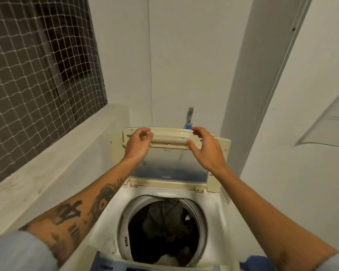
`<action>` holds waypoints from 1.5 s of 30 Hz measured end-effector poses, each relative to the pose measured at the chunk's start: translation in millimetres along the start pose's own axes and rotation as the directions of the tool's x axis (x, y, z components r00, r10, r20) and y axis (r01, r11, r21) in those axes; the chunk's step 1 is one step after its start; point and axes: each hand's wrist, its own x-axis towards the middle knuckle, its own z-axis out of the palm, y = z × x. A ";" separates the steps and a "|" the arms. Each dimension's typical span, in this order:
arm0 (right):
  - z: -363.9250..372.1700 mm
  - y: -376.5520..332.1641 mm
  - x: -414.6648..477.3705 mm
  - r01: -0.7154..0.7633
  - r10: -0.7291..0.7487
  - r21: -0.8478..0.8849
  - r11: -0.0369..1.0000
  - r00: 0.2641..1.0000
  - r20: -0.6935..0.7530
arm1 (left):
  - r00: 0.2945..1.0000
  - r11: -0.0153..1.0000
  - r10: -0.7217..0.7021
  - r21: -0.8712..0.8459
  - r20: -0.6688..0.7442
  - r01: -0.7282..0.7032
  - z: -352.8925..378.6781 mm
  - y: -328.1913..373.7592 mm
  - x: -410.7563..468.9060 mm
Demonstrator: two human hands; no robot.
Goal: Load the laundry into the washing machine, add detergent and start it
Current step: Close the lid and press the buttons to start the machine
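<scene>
Top-loader washing machine [106, 227] sitting directly below the camera, drum open. Laundry [164, 218] lying inside the drum: dark clothes piled up, a pale piece showing at the near edge. Small panel with dark marks on the drum ring at left, too blurred to read. Blue object [252, 263] showing at the near right corner, can't tell what it is.

Lid [168, 165] standing raised and folded at the back, tinted see-through panel facing the camera. Small print on the lid's lower edge, not legible. No brand readable anywhere.

Left hand [138, 143] reaching to the lid's top edge, fingers curled loosely, not clamping anything. Right hand [205, 149] hovering just beside the same edge, fingers spread and released. Left forearm is showing dark tattoos.

Behind the lid, a tap [189, 116] with a blue fitting is sticking out of the white wall. Netted window [39, 79] on the left.
</scene>
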 end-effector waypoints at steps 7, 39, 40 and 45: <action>37.3 25.5 53.8 -0.062 0.067 -0.119 0.991 0.997 0.045 | 0.988 0.977 0.091 0.181 0.126 -0.113 29.0 -16.1 78.9; 79.6 48.7 72.5 0.083 -0.037 -0.394 0.915 0.992 0.122 | 0.915 0.780 0.338 0.478 0.219 -0.403 53.1 -65.1 108.8; 77.3 46.5 67.8 0.087 -0.040 -0.392 0.916 0.991 0.128 | 0.917 0.779 0.337 0.484 0.216 -0.400 51.1 -63.7 102.9; 63.5 31.3 45.0 0.104 -0.015 -0.421 0.901 0.978 0.209 | 0.924 0.781 0.331 0.493 0.192 -0.383 37.0 -53.1 62.6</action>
